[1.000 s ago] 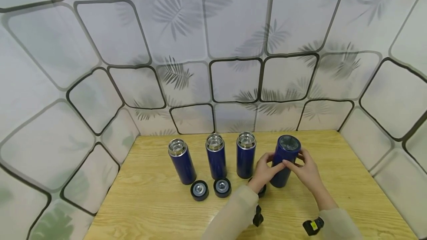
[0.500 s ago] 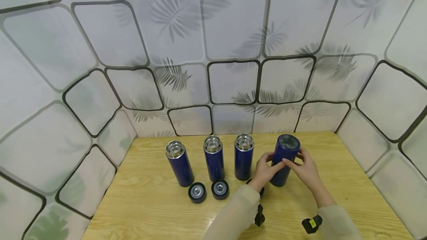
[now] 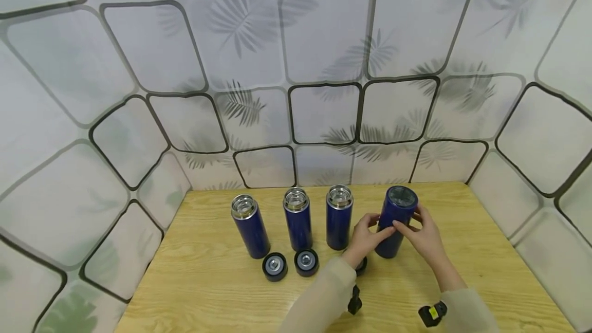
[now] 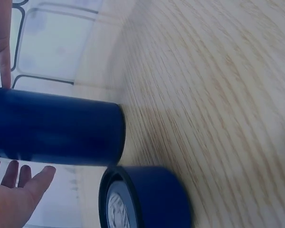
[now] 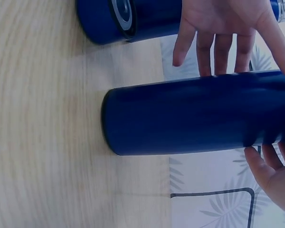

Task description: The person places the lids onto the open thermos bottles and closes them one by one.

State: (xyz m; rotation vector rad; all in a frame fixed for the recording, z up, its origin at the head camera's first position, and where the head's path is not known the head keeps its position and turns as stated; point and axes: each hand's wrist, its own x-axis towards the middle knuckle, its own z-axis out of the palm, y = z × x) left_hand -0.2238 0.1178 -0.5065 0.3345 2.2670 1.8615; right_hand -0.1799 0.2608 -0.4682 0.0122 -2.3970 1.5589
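Observation:
At the right, a dark blue vacuum flask (image 3: 398, 214) stands upright with a flat, dark, glossy top. My left hand (image 3: 365, 239) holds its left side, and my right hand (image 3: 426, 238) holds the opposite side; both thumbs meet at the front. In the left wrist view, the flask's lower body (image 4: 66, 130) is free of fingers, and a loose lid (image 4: 159, 197) lies close by. The right wrist view shows the flask (image 5: 180, 116) with fingers on either side near its upper part. In the head view, that lid (image 3: 362, 266) is partly hidden behind my left wrist.
Left of the held flask stand three lidless blue flasks: a left one (image 3: 253, 231), a middle one (image 3: 298, 226) and a right one (image 3: 339, 223). Two lids (image 3: 275, 266) lie inner side up before them. A patterned cloth wall (image 3: 324, 117) surrounds the wooden table (image 3: 217, 297).
The head view has shifted slightly. Both hands keep their hold on the right flask, and the left wrist has moved a little, showing more of the lid behind it.

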